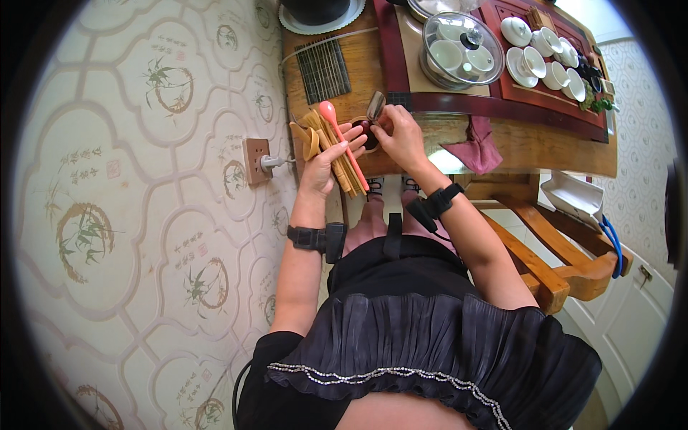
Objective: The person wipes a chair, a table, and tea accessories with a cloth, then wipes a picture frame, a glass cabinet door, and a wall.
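My left hand (pixel 328 166) holds a bundle of wooden tea utensils (pixel 333 153) and a pink plastic spoon (pixel 346 142), whose bowl points away from me. The fingers are spread beneath the bundle and the thumb lies over it. A curved wooden scoop (pixel 310 144) sits at the bundle's left side. My right hand (pixel 398 134) pinches a small shiny metal utensil (pixel 376 106), its wide end up. Between the hands, a dark round container (pixel 371 141) with a lighter rim stands near the table edge, partly hidden by the fingers.
On the wooden table (pixel 360 64) lie a dark slatted mat (pixel 323 70) and a crumpled pink cloth (pixel 478 148). A glass-lidded pot (pixel 461 51) with cups stands beyond, left of several white cups (pixel 554 75) on a red tray (pixel 516 105). A wall socket (pixel 258 161) is at left, a wooden chair (pixel 543 274) at right.
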The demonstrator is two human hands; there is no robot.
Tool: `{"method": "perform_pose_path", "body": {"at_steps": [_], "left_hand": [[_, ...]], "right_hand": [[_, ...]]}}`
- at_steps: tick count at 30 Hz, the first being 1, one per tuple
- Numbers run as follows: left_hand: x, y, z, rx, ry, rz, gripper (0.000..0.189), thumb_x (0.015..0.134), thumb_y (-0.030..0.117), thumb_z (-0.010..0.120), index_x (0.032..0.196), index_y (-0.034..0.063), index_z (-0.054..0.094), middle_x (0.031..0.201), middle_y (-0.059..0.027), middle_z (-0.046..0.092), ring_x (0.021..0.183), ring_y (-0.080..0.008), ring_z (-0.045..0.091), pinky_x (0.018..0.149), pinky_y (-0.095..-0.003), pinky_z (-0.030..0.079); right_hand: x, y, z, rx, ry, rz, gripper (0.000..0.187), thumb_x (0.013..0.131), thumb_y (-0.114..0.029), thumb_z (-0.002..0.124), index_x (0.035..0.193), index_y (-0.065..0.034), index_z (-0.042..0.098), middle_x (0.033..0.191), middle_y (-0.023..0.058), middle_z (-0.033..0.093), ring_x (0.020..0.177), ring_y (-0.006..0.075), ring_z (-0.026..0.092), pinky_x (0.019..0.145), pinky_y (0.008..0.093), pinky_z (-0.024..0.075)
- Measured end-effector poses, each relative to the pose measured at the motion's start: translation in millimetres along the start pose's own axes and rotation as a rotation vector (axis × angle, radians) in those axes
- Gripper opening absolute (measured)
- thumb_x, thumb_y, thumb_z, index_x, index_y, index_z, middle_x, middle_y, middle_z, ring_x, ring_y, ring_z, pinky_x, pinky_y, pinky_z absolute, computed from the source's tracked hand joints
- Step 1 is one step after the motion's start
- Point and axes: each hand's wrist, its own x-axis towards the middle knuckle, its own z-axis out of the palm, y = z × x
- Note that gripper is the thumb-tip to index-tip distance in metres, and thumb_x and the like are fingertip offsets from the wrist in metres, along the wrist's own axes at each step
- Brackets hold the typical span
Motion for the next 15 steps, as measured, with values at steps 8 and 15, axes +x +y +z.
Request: {"method": "perform_pose_path", "body": {"at_steps": [8,15], "left_hand": [[-2,4,0,0.089,-0.110,-0.097,0.049,0.092,0.005,0.064,0.137,-0.0048,0.049,0.132,-0.0267,0.060,0.121,-0.0377,0.064,0.104,-0.0513,0.054],[-4,4,14,0.100,-0.155,-0.152,0.046,0.094,0.004,0.062,0.138,-0.0032,0.050,0.132,-0.0226,0.062,0.118,-0.0328,0.066,0.104,-0.0459,0.055]], "right_hand": [[3,-41,-30,0.202,0.071,0.034,0.022,0.085,-0.018,0.076,0.101,-0.0045,0.068,0.085,0.0077,0.064,0.070,0.0208,0.064,0.065,0.0337,0.0518],[18,-58,-36,0.562,-0.302,0.308,0.019,0.090,-0.016,0.075,0.096,0.0011,0.070,0.082,0.0013,0.068,0.071,0.0059,0.059,0.065,0.0238,0.0488]]}}
